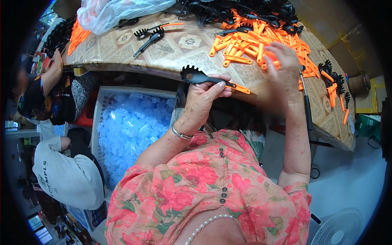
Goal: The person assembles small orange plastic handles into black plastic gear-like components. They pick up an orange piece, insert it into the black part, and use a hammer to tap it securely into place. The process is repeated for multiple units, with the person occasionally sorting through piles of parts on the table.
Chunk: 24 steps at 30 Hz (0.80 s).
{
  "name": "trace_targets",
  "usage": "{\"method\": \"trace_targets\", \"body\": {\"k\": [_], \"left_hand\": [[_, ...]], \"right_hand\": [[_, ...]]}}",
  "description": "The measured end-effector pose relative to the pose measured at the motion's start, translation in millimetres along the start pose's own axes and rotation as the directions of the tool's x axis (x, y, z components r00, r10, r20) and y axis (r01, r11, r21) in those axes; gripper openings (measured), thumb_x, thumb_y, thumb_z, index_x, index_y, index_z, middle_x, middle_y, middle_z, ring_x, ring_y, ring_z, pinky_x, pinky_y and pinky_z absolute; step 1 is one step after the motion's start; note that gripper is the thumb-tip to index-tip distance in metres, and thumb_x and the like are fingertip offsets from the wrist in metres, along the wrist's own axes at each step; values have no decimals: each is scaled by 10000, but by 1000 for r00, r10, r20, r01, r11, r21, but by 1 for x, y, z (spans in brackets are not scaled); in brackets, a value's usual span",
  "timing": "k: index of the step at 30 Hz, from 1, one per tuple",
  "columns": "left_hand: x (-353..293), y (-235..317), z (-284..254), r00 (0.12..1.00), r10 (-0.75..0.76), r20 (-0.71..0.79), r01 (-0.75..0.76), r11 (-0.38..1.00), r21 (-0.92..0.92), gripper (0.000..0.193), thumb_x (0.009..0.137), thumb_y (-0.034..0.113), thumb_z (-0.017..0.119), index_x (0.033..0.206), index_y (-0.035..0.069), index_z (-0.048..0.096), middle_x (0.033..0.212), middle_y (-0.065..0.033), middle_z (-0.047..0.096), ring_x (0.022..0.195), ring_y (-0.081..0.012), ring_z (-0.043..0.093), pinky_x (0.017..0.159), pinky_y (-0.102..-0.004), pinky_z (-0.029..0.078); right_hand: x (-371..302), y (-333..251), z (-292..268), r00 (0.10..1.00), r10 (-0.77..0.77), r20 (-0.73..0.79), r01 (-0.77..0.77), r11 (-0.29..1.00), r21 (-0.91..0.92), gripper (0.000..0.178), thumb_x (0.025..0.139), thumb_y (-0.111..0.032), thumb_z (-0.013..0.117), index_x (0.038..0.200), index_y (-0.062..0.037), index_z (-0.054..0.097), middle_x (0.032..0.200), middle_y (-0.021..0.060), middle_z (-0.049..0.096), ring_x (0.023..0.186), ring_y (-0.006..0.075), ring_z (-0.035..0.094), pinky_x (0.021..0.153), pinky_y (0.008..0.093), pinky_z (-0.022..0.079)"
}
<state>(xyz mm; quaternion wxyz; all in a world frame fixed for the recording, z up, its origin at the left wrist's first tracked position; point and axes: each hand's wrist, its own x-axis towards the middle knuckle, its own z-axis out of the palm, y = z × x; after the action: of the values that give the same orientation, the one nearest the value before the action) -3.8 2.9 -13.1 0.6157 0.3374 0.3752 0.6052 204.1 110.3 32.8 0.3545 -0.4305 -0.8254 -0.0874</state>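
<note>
My left hand [208, 92] is closed round the neck of a black pasta server [195, 75], just off the table's near edge. The server's toothed head points left, and an orange handle piece [239, 87] sticks out to the right of my fingers. Over the near side of a heap of orange handles [261, 38], my right hand [284, 65] is raised with its fingers curved and apart. I see nothing held in it. A blurred patch covers the space beside its wrist.
The patterned table [175, 53] also bears black pasta servers [151, 41], a plastic bag [118, 14] and a black-handled tool [307, 102] at its edge. Left of me stands a white crate [98, 118] of bluish translucent pieces. A person [69, 173] sits beyond it; a fan [339, 228] is lower right.
</note>
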Motion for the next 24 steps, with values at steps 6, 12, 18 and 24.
{"method": "trace_targets", "body": {"k": [6, 12, 18, 24], "left_hand": [[-3, 3, -4, 999, -32, -1, 32, 997, 74, 220, 911, 78, 558, 1099, -25, 608, 938, -82, 664, 813, -128, 643, 775, -256, 532], [0, 9, -4, 1000, -19, -19, 20, 999, 31, 222, 909, 81, 561, 1108, -7, 606, 958, -72, 654, 831, -120, 642, 779, -243, 525], [7, 13, -11, 995, 71, -63, -65, 993, 94, 238, 896, 97, 573, 1099, -24, 606, 935, -74, 652, 816, -130, 641, 767, -250, 515], [10, 9, -5, 997, 61, -51, -63, 997, -36, 213, 913, 54, 570, 1105, -33, 596, 1026, -112, 646, 850, -141, 657, 791, -245, 550]], "right_hand": [[2, -34, 31, 978, -104, 183, 80, 988, 134, 194, 769, -141, 670, 938, -59, 623, 967, 123, 606, 941, 310, 549, 845, 414, 408], [3, -26, 36, 992, -9, 126, -18, 977, 211, 122, 790, -82, 632, 903, -37, 622, 855, 132, 608, 843, 323, 558, 771, 418, 415], [-7, -37, 11, 938, 107, 331, -313, 674, 670, 359, 893, 2, 498, 1248, 2, 556, 1162, 142, 635, 1016, 175, 612, 858, 265, 473], [-26, -46, 3, 853, 157, 498, -508, 477, 718, 322, 923, -21, 474, 1229, -4, 575, 1209, 113, 607, 1125, 165, 554, 942, 259, 425]]}}
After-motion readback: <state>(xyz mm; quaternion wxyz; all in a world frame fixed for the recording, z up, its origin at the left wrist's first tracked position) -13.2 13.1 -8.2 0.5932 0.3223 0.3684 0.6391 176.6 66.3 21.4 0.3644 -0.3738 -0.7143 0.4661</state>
